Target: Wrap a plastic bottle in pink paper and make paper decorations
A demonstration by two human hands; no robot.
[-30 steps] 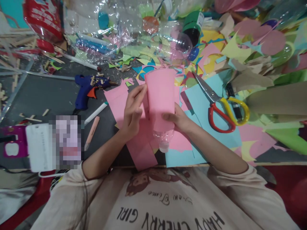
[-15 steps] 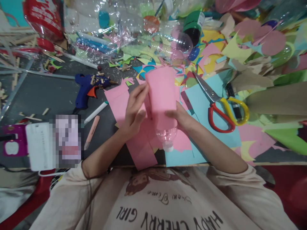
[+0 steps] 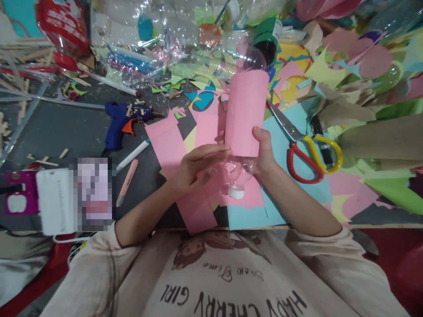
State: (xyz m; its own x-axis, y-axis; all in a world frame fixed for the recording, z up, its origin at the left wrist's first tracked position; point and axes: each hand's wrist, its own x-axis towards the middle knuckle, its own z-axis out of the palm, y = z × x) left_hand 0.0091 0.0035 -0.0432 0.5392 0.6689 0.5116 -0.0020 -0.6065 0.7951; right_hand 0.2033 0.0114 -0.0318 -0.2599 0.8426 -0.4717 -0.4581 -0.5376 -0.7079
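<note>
A clear plastic bottle (image 3: pixel 238 172) with a white cap points toward me, its body wrapped in pink paper (image 3: pixel 246 112). My right hand (image 3: pixel 264 152) grips the wrapped bottle from the right side, thumb on top of the paper. My left hand (image 3: pixel 196 165) lies with fingers stretched along the lower edge of the pink wrap, touching the bottle's shoulder. Loose pink paper strips (image 3: pixel 172 147) lie on the table under both hands.
Red and yellow scissors (image 3: pixel 309 152) lie just right of the bottle on light blue paper (image 3: pixel 297 185). A blue glue gun (image 3: pixel 124 121), a white marker (image 3: pixel 132 155) and a white device (image 3: pixel 54 200) sit to the left. Coloured paper scraps and crumpled clear plastic (image 3: pixel 158 39) crowd the far side.
The wrapped bottle has swung up and to the right, showing more of its clear neck. My left hand slid from the paper's side down to its lower edge.
</note>
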